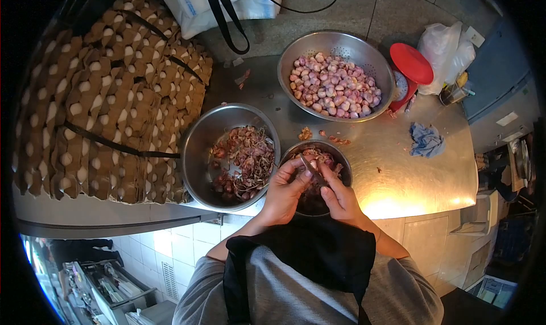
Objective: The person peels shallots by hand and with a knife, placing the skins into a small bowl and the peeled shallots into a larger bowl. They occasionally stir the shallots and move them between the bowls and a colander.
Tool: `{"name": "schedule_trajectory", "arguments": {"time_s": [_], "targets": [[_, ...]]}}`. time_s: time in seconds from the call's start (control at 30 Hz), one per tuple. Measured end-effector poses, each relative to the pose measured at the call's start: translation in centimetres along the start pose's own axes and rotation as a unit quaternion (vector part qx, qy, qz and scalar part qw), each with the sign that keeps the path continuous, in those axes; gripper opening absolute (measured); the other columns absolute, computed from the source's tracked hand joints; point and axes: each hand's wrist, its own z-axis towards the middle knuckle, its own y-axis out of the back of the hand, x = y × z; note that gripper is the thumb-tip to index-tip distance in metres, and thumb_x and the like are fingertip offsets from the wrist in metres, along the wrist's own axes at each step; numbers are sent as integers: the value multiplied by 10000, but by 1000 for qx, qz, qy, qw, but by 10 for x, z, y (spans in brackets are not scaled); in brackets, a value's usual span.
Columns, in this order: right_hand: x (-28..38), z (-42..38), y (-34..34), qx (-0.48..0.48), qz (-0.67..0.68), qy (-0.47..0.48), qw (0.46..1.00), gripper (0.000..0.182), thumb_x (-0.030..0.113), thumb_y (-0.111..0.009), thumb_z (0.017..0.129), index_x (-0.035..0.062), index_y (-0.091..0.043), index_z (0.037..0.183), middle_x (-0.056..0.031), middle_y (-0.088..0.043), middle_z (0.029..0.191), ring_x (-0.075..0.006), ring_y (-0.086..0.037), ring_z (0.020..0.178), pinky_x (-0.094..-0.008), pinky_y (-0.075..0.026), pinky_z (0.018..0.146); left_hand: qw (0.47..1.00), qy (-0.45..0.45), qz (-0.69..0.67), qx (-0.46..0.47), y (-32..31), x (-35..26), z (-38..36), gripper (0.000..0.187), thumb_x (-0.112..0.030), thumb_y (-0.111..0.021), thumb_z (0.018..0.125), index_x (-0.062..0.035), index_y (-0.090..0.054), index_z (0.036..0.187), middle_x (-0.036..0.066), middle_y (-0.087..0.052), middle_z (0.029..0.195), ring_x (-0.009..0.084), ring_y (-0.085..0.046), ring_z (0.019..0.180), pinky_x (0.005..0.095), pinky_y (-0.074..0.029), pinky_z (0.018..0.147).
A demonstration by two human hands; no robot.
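Steel colander [291,60] beyond bowl [350,180]; right hand [340,198] holds knife [310,167]

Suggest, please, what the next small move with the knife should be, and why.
Probably draw the knife gently along what looks like a small bulb, since left hand and right hand meet there above the smaller bowl of skins.

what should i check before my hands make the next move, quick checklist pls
1. Left hand and right hand over the small bowl: ok
2. Knife edge clear of both thumbs: cannot tell, fingers crowd it
3. Colander of shallots upright: ok
4. Counter free of scraps: not ok, bits lie below the colander
5. Large bowl well back from the front edge: not ok, it looks right at it
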Motion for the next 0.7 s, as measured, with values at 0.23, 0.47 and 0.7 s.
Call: {"name": "schedule_trajectory", "arguments": {"time_s": [0.23,0.47,0.7], "targets": [[5,-2,5,29,-13,-82,996,385,131,-430,890,37,-386,1261,-196,-512,1153,-295,-518,1064,-302,-399,865,999,-26,30,7,4,3,1,254,21,-510,828,-40,-519,1074,45,-545,1055,143,-516,995,296,-425,887],[-12,-6,0,-22,202,-170,964,358,139,-412,907,-28,-412,1224,-162,-476,1209,-209,-445,1127,-290,-309,951,1000,-3,11,6,-4,-4,-1,240,-9,-503,843,-35,-513,1081,57,-551,1045,143,-530,980,289,-442,873],[-11,2,7,-59,209,-191,957,377,151,-416,909,-1,-390,1253,-137,-459,1227,-195,-443,1107,-273,-307,945,997,59,-34,29,-9,-12,-2,250,-77,-496,866,-31,-501,1112,64,-554,1033,156,-537,975,302,-449,862]]}}
